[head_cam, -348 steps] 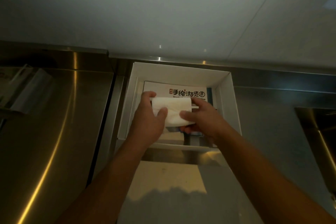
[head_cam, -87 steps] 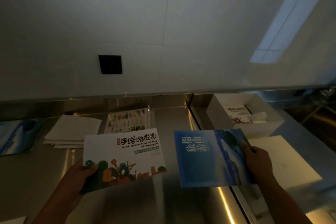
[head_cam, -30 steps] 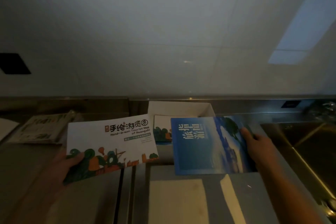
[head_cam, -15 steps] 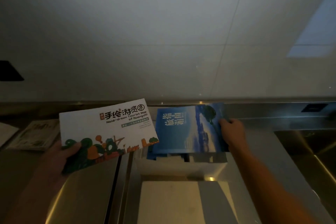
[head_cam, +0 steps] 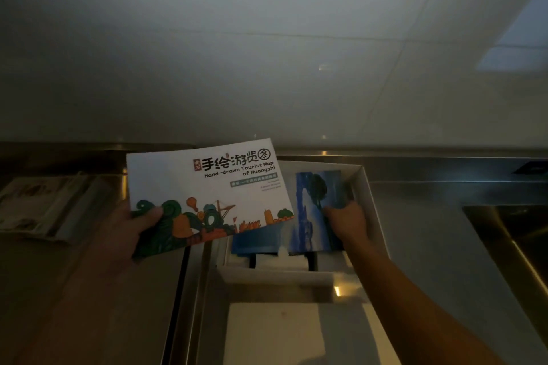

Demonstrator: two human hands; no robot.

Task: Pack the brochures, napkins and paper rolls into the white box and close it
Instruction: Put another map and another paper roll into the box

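**Right hand lowered a blue brochure into the white box**

The right hand (head_cam: 345, 221) was inside the white box (head_cam: 375, 216), its fingers closed on the right part of the blue brochure (head_cam: 308, 216), which lay tilted across the box interior with its near edge raised above what lay below. Under that edge a white paper roll (head_cam: 281, 259) showed at the near end of the box, partly hidden; what else lay beneath could not be made out.

The left hand (head_cam: 130, 231) gripped the tourist map brochure (head_cam: 204, 190) by its lower left corner, thumb on the printed face, holding it in the air above the steel counter (head_cam: 430, 246) just left of the box. Its right corner overlapped the blue brochure in the view. The cover read "Hand-drawn Tourist Map of Huangshi".

The box stood open against the back ledge of the counter. Its flat white lid (head_cam: 275, 335) lay on the counter in front of it. Farther left on the counter sat a stack of printed papers (head_cam: 38, 204), dim and blurred. A sink (head_cam: 516, 234) was sunk into the counter at the right edge
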